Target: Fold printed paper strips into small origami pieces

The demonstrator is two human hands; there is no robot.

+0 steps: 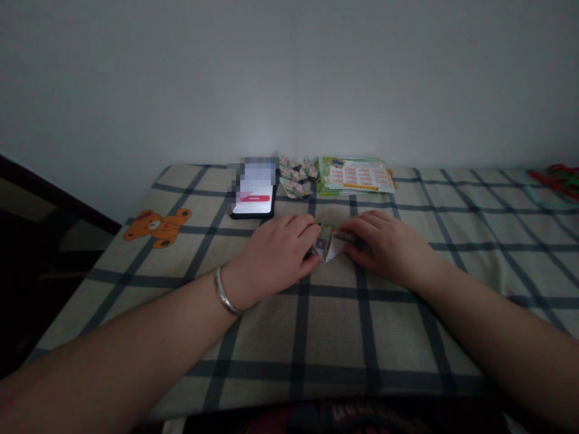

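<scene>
Between both hands, low over the checked tablecloth, is a small piece of folded printed paper (pixel 333 246) with a white fold facing me. My left hand (pixel 284 246), with a silver bangle at its wrist, pinches the paper's left side. On the other side, my right hand (pixel 389 246) grips the right edge between thumb and fingers. The fingers hide much of the paper. Just beyond the hands lie several small folded paper pieces (pixel 296 175) in a cluster, and a stack of printed leaflets (pixel 357 176) sits to their right.
A phone (pixel 253 196) with a lit screen lies beyond my left hand. A flat brown bear cut-out (pixel 157 227) is on the checked tablecloth (pixel 335 337) at the left. Red and green items (pixel 563 181) lie at the far right edge. A wall (pixel 289 78) rises behind the table.
</scene>
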